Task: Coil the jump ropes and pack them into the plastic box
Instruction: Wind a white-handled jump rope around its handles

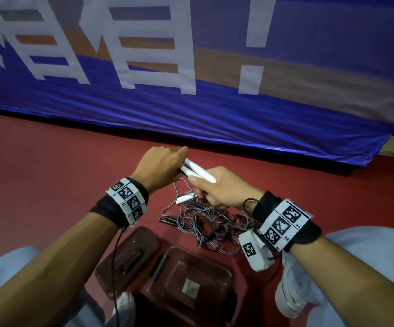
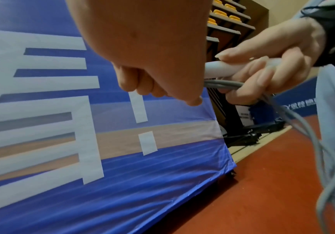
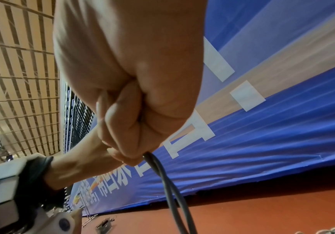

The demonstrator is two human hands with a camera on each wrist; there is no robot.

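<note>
Two white jump-rope handles [image 1: 197, 170] lie side by side between my hands above the red floor. My left hand [image 1: 165, 161] grips their far ends with curled fingers. My right hand [image 1: 217, 187] holds their near ends [image 2: 220, 69] together with grey rope strands [image 2: 224, 83], thumb on top. From my right fist [image 3: 130, 126] the grey rope [image 3: 168, 190] hangs down. A tangle of grey ropes [image 1: 210, 225] lies on the floor under my hands, with another white handle [image 1: 186, 198] and black handles [image 1: 167, 220] in it. The clear plastic box [image 1: 226, 277] stands open near my feet.
The box lid [image 1: 148, 241] lies left of the box. A large blue banner [image 1: 191, 109] stands just beyond my hands. My knees and white shoes [image 1: 290, 296] flank the box. Bleacher framing [image 2: 240, 126] stands at the banner's right end.
</note>
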